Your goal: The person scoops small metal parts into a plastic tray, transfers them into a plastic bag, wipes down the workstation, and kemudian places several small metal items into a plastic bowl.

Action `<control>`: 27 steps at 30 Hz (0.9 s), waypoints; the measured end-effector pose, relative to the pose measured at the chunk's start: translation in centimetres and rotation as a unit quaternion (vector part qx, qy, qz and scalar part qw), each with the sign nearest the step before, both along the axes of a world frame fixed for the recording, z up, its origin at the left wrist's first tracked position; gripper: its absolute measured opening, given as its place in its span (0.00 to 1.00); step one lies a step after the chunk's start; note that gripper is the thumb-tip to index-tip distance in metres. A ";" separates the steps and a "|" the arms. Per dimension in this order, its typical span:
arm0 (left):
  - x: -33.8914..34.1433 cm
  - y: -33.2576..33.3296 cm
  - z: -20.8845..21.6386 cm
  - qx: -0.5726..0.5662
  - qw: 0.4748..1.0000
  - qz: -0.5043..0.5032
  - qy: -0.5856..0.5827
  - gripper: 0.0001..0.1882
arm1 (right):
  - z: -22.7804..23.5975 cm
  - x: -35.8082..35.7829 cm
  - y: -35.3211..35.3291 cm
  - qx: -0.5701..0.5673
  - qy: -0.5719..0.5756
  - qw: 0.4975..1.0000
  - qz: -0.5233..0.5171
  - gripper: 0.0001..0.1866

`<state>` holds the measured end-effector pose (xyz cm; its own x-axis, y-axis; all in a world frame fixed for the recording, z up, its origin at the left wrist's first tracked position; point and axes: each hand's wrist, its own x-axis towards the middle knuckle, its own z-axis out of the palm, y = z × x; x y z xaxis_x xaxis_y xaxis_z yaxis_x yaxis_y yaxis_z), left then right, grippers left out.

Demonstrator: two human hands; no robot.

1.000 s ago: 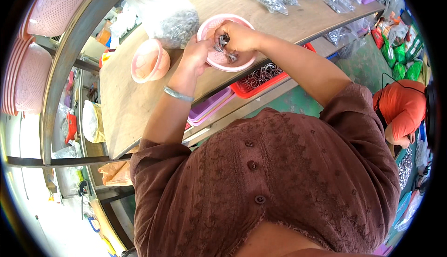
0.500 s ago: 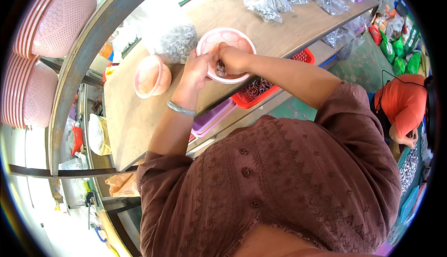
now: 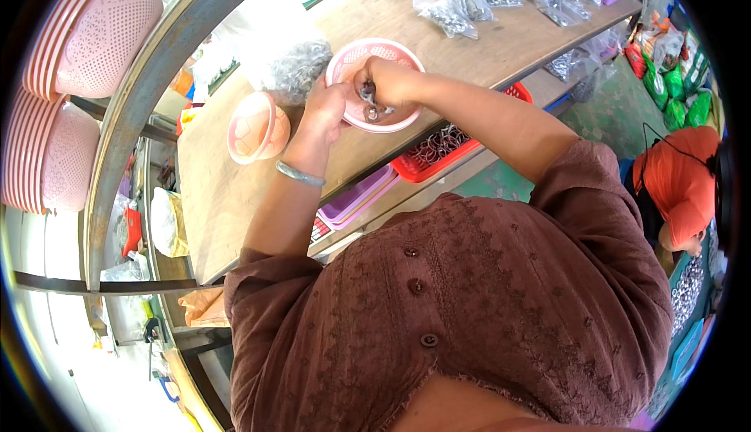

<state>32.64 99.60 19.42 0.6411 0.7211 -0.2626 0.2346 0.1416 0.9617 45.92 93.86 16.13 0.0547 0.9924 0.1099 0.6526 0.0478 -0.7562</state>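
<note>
A round pink plastic basket [image 3: 415, 61] stands on the wooden table in front of me. My left hand [image 3: 325, 108], a bangle on its wrist, is closed on the basket's left rim, with its fingertips partly hidden. Inside the basket is my right hand [image 3: 386, 82], its fingers curled at a few small shiny metal pieces [image 3: 374, 111]. Whether those pieces are pinched or lie just below the fingers is hard to see. A second, smaller-looking pink basket [image 3: 271, 132] stands to the left of my left wrist.
Behind the baskets sits a big clear bag of metal parts [image 3: 296, 66]. Several small bags [image 3: 461, 11] lie at the table's far end. Under the tabletop are a red basket [image 3: 422, 168] and purple trays [image 3: 356, 197]. A metal frame [image 3: 117, 131] curves at left; a person in orange [image 3: 682, 174] works at right.
My right hand has shifted slightly up and away from my left, which has drawn back to the rim. More metal pieces show in the basket. The other person's arm has moved down.
</note>
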 end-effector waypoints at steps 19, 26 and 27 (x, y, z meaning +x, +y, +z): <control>4.1 1.3 -1.4 0.712 0.691 0.013 0.127 0.31 | -5.2 5.0 0.1 0.211 0.005 0.959 -0.189 0.10; 3.4 2.2 -1.7 0.736 0.661 0.017 0.145 0.32 | -3.4 4.3 -0.3 0.099 -0.057 0.980 -0.166 0.11; 3.1 2.2 -1.6 0.732 0.664 0.022 0.153 0.33 | -3.6 4.2 0.0 0.086 -0.066 0.981 -0.163 0.10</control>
